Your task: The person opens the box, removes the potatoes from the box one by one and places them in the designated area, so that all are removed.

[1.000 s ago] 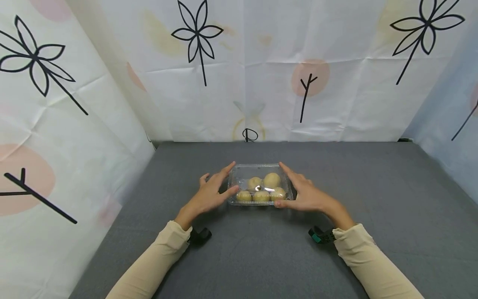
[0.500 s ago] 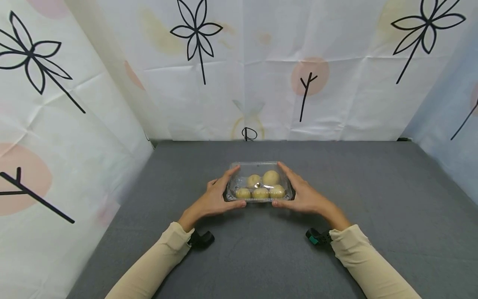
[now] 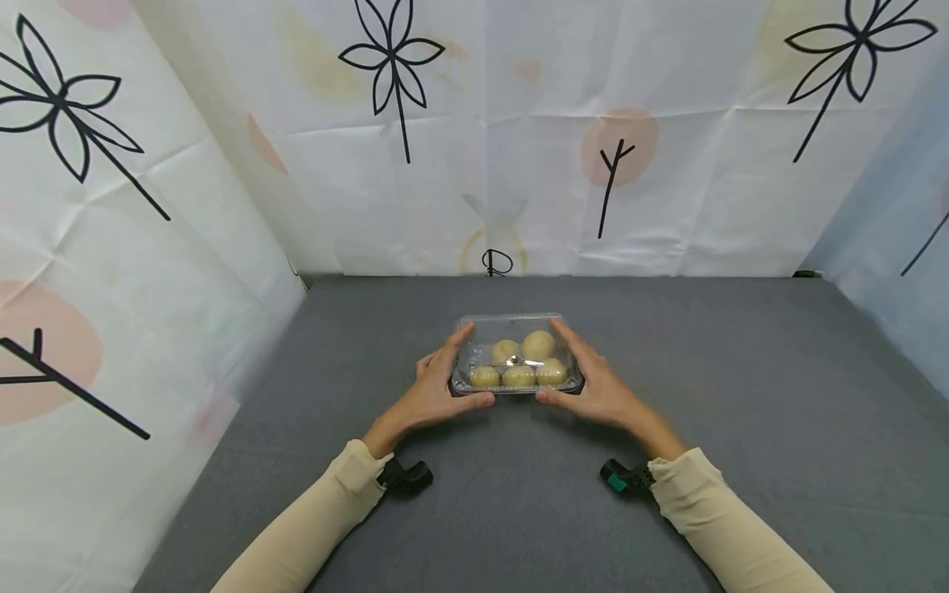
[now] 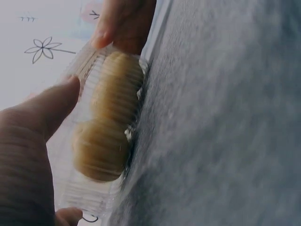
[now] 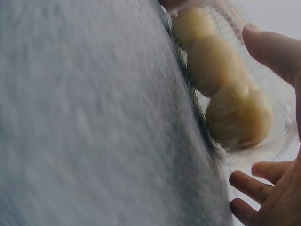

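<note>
A clear plastic clamshell box [image 3: 511,329] sits at the middle of the grey table, with several round pale-yellow items [image 3: 537,346] inside. Its lid is down. My left hand [image 3: 437,387] holds the left side, index finger at the back corner and thumb along the front edge. On the opposite side my right hand [image 3: 596,387] grips it the same way. In the left wrist view the left thumb [image 4: 56,103] presses against the ribbed plastic wall. The right wrist view shows the right thumb [image 5: 268,47] on the box, and the other fingers [image 5: 251,186] spread near its end.
The grey cloth-covered table [image 3: 712,371] stretches around the box on all sides. A white printed curtain [image 3: 534,189] hangs behind the table's back edge and along both sides. Dark straps with small cameras [image 3: 406,476] sit on both wrists.
My left hand has closed in on the box, its thumb sliding to the front edge. The box has shifted slightly up in the head view, both hands moving with it.
</note>
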Available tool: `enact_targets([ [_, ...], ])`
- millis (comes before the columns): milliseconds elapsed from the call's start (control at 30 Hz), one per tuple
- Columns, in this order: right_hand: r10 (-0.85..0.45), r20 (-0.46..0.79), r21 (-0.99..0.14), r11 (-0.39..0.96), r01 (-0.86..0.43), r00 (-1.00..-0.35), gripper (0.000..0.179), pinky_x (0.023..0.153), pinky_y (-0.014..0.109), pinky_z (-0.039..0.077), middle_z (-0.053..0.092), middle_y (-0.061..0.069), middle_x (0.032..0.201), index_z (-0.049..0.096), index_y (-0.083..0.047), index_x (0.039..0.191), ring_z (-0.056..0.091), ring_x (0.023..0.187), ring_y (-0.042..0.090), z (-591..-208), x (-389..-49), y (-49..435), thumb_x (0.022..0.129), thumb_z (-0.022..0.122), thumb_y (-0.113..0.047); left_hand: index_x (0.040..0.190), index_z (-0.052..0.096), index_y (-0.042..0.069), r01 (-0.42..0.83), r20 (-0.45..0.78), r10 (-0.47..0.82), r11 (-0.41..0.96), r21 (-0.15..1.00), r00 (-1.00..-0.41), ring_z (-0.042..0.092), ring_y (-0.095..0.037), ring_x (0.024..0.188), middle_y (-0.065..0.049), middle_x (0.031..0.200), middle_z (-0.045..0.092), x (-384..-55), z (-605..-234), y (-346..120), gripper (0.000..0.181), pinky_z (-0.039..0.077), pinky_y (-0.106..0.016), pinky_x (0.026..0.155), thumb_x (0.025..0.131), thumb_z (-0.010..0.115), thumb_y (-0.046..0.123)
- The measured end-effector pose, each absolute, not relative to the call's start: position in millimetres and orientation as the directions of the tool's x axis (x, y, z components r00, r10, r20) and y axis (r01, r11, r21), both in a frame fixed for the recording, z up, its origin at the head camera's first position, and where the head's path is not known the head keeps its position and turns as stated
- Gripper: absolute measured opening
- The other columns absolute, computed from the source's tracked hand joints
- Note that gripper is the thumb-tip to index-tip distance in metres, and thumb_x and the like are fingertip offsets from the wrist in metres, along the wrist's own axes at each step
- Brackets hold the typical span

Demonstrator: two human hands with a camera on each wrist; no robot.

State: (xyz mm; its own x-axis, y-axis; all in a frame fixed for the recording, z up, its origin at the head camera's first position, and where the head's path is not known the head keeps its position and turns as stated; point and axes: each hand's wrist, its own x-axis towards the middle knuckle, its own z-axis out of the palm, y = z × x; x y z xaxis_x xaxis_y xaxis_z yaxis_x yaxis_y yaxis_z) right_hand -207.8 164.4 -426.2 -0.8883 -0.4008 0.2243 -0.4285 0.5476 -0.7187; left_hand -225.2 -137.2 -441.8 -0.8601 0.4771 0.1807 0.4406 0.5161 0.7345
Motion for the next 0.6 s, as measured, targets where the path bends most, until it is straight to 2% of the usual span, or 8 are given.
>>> enact_targets([
  [133,-0.390,0.254,-0.740,0.510,-0.438,-0.885,0.104,0.115,0.070,0.030,0.018,0.014,0.171,0.016,-0.022,0.165,0.033,0.149,0.045,-430,-208,161,0.085,0.081,-0.033,0.166,0.011,0.028,0.422,0.182,0.457,0.504,0.754,-0.871,0.022,-0.034,0.156,0.007,0.173,0.012,-224,-442,-135,0.107,0.010,-0.062,0.117,0.085,0.077,0.054],
  [267,-0.372,0.264,-0.771,0.473,-0.426,-0.890,0.104,0.117,0.067,0.028,0.019,0.008,0.171,0.017,-0.026,0.165,0.030,0.152,0.041,-433,-207,159,0.085,0.082,-0.031,0.164,0.011,0.039,0.402,0.181,0.440,0.485,0.777,-0.880,0.023,-0.034,0.155,0.008,0.172,0.014,-222,-442,-135,0.103,0.011,-0.061,0.117,0.086,0.079,0.045],
  [367,-0.357,0.279,-0.787,0.447,-0.426,-0.891,0.102,0.119,0.067,0.025,0.022,0.005,0.171,0.019,-0.030,0.165,0.025,0.155,0.038,-436,-206,158,0.085,0.082,-0.029,0.162,0.010,0.046,0.395,0.180,0.432,0.481,0.783,-0.884,0.023,-0.034,0.155,0.008,0.172,0.015,-221,-441,-134,0.102,0.012,-0.061,0.117,0.086,0.079,0.044],
  [467,-0.350,0.301,-0.793,0.425,-0.436,-0.887,0.098,0.120,0.067,0.023,0.024,0.004,0.170,0.021,-0.030,0.164,0.024,0.156,0.038,-439,-205,157,0.086,0.081,-0.026,0.162,0.011,0.046,0.393,0.181,0.428,0.480,0.785,-0.885,0.023,-0.035,0.154,0.008,0.172,0.015,-221,-442,-135,0.101,0.012,-0.062,0.116,0.087,0.078,0.044],
  [600,-0.348,0.318,-0.798,0.404,-0.447,-0.882,0.093,0.118,0.069,0.024,0.027,0.006,0.169,0.024,-0.021,0.164,0.026,0.154,0.039,-441,-205,156,0.089,0.079,-0.021,0.162,0.012,0.044,0.419,0.212,0.430,0.474,0.775,-0.878,0.025,-0.034,0.154,0.006,0.172,0.016,-222,-443,-136,0.099,0.014,-0.061,0.116,0.087,0.075,0.051],
])
